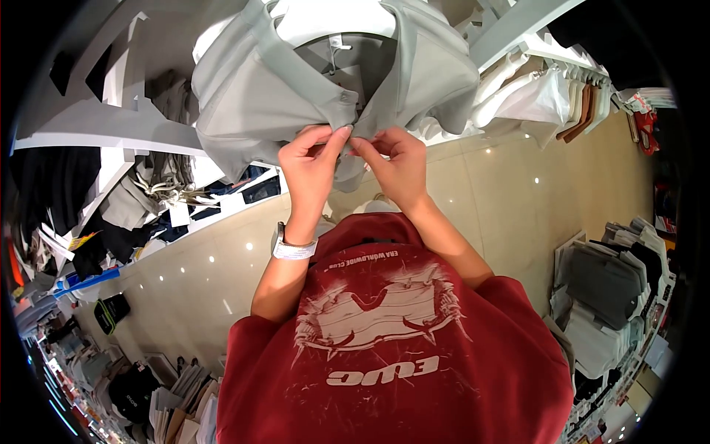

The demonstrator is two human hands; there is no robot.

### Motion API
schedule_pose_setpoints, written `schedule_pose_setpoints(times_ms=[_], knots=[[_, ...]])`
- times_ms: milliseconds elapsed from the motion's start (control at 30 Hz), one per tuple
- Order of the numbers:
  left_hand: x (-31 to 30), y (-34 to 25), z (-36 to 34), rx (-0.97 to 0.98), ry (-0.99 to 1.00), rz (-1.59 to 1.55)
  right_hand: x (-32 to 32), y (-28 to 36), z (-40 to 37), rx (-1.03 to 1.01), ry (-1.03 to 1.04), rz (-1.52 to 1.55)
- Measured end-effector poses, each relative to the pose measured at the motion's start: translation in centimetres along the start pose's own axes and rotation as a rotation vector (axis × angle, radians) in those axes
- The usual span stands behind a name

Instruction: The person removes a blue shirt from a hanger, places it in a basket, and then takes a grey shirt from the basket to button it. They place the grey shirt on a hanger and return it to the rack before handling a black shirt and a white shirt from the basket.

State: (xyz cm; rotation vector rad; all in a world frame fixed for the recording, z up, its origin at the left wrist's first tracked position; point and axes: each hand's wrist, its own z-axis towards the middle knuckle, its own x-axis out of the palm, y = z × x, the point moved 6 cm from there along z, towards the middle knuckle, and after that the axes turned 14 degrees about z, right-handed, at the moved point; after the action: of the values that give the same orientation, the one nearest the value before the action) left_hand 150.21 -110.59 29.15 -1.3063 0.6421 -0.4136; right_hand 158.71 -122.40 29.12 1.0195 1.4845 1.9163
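Note:
A light grey collared shirt (244, 96) hangs spread out at the top middle, its neck open around a white form (333, 22) and a small white hook. My left hand (314, 155) pinches the shirt's front edge just below the collar, thumb and forefinger pressed together. Close beside it, my right hand (392, 159) pinches the other front edge, its fingertips nearly touching the left ones. Whether a button lies between the fingers is hidden. A wristwatch (281, 240) and a white paper tag (296, 250) are on my left wrist.
White shelving (111, 137) with dark folded and hanging clothes stands at left. Hanging garments (580, 111) line a rail at upper right. Stacks of folded clothes (603, 285) sit at right, others (177, 392) at lower left. Shiny beige floor tiles (488, 192) show between them.

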Motion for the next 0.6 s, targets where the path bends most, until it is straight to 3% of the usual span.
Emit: schedule_pose_setpoints(times_ms=[167, 233, 600], knots=[[-0.6, -0.4, -0.4, 0.143, 0.000, 0.109, -0.5, 0.1, -0.3, -0.027, -0.078, 0.089], [-0.6, -1.4, -0.8, 0.319, -0.050, 0.234, -0.3, 0.5, -0.4, -0.018, -0.032, 0.021], [-0.5, -2.4, -1.3, 0.470, -0.109, 0.377, -0.3, 0.7, -0.5, -0.026, 0.040, 0.048]])
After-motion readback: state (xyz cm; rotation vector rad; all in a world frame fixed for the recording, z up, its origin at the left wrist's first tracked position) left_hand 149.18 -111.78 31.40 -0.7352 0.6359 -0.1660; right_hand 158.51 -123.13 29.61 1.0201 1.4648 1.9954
